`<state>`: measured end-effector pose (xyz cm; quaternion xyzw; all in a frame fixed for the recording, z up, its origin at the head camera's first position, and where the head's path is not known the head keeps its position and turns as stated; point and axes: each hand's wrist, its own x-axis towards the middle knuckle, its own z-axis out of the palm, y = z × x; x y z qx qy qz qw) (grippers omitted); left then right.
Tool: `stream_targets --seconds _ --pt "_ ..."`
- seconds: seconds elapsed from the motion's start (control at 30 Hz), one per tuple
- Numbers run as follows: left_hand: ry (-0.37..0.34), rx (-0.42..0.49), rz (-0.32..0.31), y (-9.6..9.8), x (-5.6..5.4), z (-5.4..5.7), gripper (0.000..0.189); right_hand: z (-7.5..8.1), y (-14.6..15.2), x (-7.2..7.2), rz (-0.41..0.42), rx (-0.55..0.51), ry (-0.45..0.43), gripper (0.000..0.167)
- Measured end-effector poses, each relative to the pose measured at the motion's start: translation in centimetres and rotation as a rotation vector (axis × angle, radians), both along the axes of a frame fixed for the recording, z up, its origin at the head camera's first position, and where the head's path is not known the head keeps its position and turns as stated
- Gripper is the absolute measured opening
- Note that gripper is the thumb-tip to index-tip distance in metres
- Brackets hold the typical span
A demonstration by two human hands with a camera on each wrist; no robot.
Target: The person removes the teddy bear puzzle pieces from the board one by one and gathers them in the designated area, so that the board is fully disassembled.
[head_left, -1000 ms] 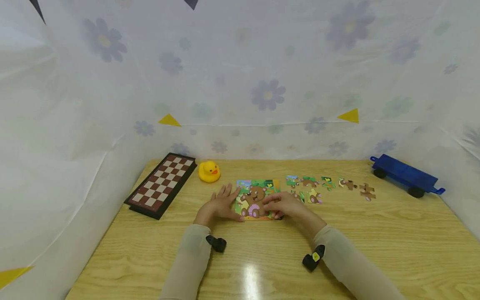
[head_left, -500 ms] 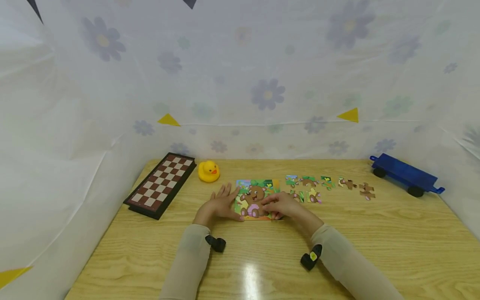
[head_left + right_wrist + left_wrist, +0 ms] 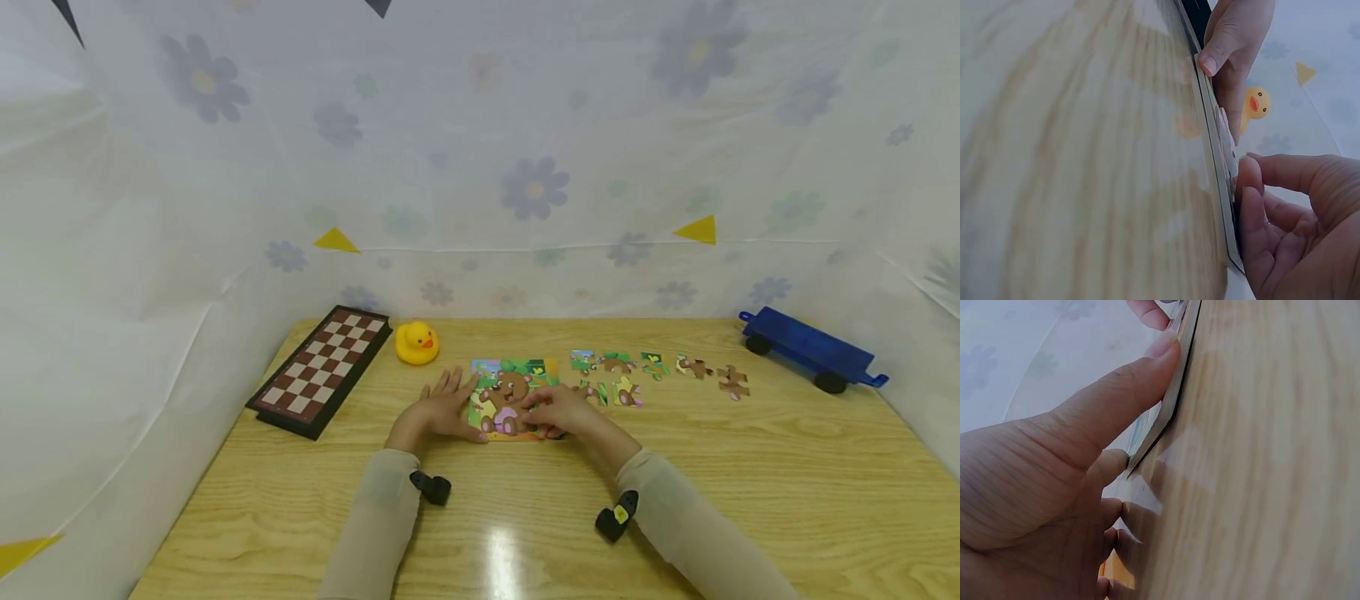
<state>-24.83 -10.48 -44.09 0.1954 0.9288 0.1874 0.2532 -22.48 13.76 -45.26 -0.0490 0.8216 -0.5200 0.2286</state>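
A bear jigsaw puzzle (image 3: 514, 385) lies in its flat tray near the middle of the table. My left hand (image 3: 444, 412) rests along the puzzle's left side, fingers spread and fairly straight; in the left wrist view its thumb (image 3: 1129, 394) presses the tray's near edge. Over the lower right part is my right hand (image 3: 564, 410), fingers bent. The right wrist view shows its thumb and forefinger together at a slightly raised puzzle piece (image 3: 1227, 139), apparently pinching it. The fingers partly hide that piece. Loose jigsaw pieces (image 3: 628, 392) lie to the right of the puzzle.
A yellow rubber duck (image 3: 417, 343) sits behind my left hand. Further left lies a chessboard (image 3: 326, 367) with a black edge. A blue toy trailer (image 3: 812, 347) stands at the table's back right. Flower-patterned white cloth (image 3: 480, 183) hangs behind the wooden table.
My right wrist and forearm have shifted slightly left, while the fingertips stay at nearly the same spot on the puzzle. The left hand and the loose pieces keep their places.
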Motion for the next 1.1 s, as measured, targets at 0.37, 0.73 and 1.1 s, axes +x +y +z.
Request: stream_targets --seconds 0.37,0.73,1.1 --pt "0.004 -0.009 -0.002 -0.03 0.02 0.12 0.109 -0.09 -0.01 0.1 -0.126 -0.121 -0.062 0.021" --pt "0.018 -0.009 -0.009 0.06 0.07 0.09 0.108 -0.1 -0.17 0.16 -0.182 -0.129 -0.046 0.013" --pt "0.018 -0.015 -0.011 0.13 0.45 0.43 0.108 -0.04 -0.02 0.38 -0.176 -0.139 -0.04 0.016"
